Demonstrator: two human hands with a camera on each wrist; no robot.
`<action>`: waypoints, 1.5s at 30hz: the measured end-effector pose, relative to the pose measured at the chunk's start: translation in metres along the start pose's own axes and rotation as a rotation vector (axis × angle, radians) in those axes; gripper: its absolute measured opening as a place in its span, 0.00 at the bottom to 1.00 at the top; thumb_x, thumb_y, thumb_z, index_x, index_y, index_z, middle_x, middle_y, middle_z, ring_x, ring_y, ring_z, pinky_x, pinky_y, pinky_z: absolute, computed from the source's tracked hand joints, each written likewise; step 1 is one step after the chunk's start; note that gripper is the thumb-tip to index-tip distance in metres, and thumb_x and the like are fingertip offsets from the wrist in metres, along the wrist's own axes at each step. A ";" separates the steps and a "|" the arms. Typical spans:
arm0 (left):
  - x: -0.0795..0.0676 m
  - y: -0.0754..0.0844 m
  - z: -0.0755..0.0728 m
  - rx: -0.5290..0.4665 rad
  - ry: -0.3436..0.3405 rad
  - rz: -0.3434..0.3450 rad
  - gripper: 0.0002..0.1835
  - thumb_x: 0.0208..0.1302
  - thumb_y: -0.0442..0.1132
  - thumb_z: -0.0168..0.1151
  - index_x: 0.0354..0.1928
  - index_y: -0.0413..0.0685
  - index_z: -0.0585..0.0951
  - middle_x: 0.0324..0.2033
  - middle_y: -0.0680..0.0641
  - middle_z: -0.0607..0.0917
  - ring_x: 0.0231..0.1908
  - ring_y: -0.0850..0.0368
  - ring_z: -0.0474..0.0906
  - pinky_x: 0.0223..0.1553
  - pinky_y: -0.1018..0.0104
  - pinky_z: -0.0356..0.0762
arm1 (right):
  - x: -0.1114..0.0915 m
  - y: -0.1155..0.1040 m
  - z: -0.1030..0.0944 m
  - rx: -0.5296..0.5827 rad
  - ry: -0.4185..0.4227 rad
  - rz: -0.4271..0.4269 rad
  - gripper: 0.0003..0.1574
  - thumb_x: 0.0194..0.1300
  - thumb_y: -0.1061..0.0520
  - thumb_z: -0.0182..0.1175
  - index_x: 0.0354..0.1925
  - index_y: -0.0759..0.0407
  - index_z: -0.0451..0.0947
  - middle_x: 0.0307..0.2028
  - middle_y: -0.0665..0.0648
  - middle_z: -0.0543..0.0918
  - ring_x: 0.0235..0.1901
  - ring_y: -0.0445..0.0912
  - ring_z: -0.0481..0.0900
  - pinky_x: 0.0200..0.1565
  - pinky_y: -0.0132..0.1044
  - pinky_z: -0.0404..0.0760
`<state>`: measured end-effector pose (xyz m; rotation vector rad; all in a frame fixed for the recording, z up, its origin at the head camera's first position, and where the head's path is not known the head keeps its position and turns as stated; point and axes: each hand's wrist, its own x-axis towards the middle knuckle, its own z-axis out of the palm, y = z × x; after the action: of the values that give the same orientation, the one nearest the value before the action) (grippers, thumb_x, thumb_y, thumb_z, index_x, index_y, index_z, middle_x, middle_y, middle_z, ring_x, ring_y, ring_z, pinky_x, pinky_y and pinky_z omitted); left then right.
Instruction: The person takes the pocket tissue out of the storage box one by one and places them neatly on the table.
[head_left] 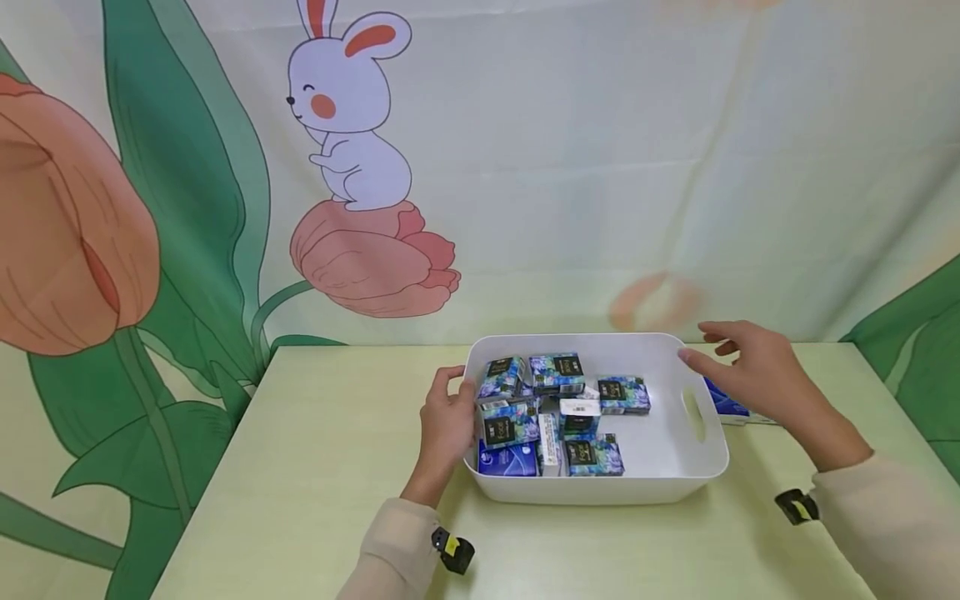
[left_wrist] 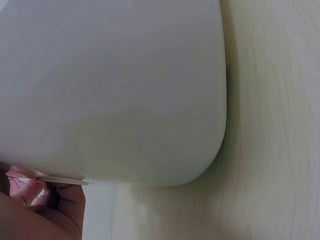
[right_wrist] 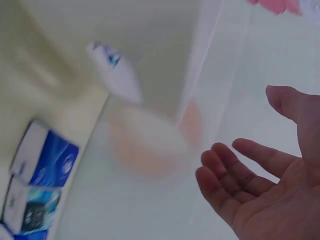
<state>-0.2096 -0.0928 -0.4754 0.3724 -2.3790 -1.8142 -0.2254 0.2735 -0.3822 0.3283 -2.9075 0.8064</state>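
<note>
A white plastic basket (head_left: 600,490) stands on the table, holding several small box-shaped packs (head_left: 510,423) with blue-green floral print and black labels. A plain blue pack (head_left: 507,460) lies in its front left corner. My left hand (head_left: 447,417) grips the basket's left end; in the left wrist view, its curled fingers (left_wrist: 70,205) are at the handle edge. My right hand (head_left: 750,367) is raised by the right rim, thumb and fingers spread. The right wrist view shows that hand (right_wrist: 270,185) with nothing in its palm, apart from the basket wall (right_wrist: 150,45).
Beyond the basket's right end, partly hidden by the right forearm, blue packs (head_left: 723,400) lie on the table. More packs (right_wrist: 52,157) show there in the right wrist view. A printed cloth (head_left: 555,167) with a rabbit and tulips hangs behind the pale table (head_left: 322,450).
</note>
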 end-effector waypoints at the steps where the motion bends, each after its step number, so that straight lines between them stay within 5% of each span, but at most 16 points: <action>1: 0.000 0.000 0.000 0.002 0.001 0.000 0.16 0.77 0.47 0.50 0.61 0.56 0.75 0.18 0.48 0.76 0.14 0.57 0.67 0.15 0.67 0.68 | 0.001 -0.008 0.001 -0.002 -0.015 -0.001 0.45 0.68 0.37 0.62 0.65 0.71 0.71 0.55 0.73 0.80 0.49 0.65 0.80 0.43 0.58 0.82; 9: 0.000 0.002 0.001 -0.002 -0.003 0.004 0.16 0.77 0.47 0.50 0.61 0.55 0.75 0.18 0.48 0.75 0.15 0.57 0.67 0.15 0.68 0.68 | 0.009 -0.057 0.024 -0.048 -0.137 0.016 0.52 0.64 0.28 0.61 0.60 0.73 0.76 0.46 0.69 0.85 0.41 0.58 0.84 0.39 0.52 0.83; 18: 0.000 0.001 0.001 0.009 -0.001 0.011 0.16 0.77 0.45 0.50 0.61 0.54 0.75 0.20 0.46 0.78 0.15 0.56 0.68 0.16 0.68 0.69 | 0.024 -0.081 0.058 -0.109 -0.237 -0.019 0.40 0.65 0.35 0.63 0.44 0.74 0.82 0.35 0.66 0.86 0.35 0.57 0.84 0.41 0.53 0.82; 24: -0.002 0.003 0.000 0.020 0.000 0.016 0.16 0.77 0.45 0.50 0.62 0.53 0.75 0.20 0.46 0.78 0.14 0.56 0.69 0.16 0.67 0.69 | 0.029 -0.096 0.086 -0.095 -0.336 0.037 0.34 0.64 0.35 0.65 0.17 0.55 0.66 0.13 0.49 0.60 0.14 0.44 0.61 0.22 0.37 0.63; 28: -0.001 0.002 0.000 0.022 0.003 0.030 0.16 0.77 0.44 0.50 0.61 0.52 0.75 0.18 0.46 0.77 0.13 0.56 0.68 0.15 0.68 0.69 | 0.031 -0.102 0.104 -0.199 -0.334 0.003 0.37 0.64 0.34 0.65 0.12 0.52 0.63 0.09 0.47 0.60 0.10 0.42 0.61 0.19 0.35 0.63; 32: -0.002 0.003 0.001 0.021 0.004 0.034 0.16 0.77 0.45 0.50 0.61 0.52 0.75 0.19 0.46 0.78 0.13 0.57 0.68 0.15 0.68 0.68 | 0.030 -0.103 0.114 -0.251 -0.327 -0.014 0.35 0.64 0.36 0.67 0.12 0.54 0.69 0.07 0.48 0.65 0.09 0.43 0.68 0.17 0.36 0.68; 36: -0.002 0.004 0.003 0.019 -0.008 0.035 0.16 0.77 0.45 0.50 0.61 0.52 0.75 0.19 0.46 0.79 0.13 0.57 0.68 0.15 0.68 0.68 | 0.030 -0.096 0.112 -0.192 -0.352 0.023 0.27 0.59 0.44 0.72 0.18 0.58 0.72 0.11 0.50 0.67 0.12 0.44 0.67 0.19 0.37 0.68; 45: -0.001 0.003 0.000 0.024 0.009 0.029 0.16 0.77 0.45 0.51 0.61 0.52 0.75 0.21 0.46 0.80 0.14 0.56 0.69 0.16 0.67 0.70 | 0.024 -0.076 0.089 -0.239 -0.604 0.079 0.26 0.47 0.50 0.78 0.34 0.62 0.74 0.28 0.55 0.77 0.26 0.48 0.74 0.27 0.39 0.72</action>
<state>-0.2086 -0.0919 -0.4721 0.3460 -2.3899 -1.7694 -0.2347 0.1595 -0.4169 0.5107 -3.5486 0.4043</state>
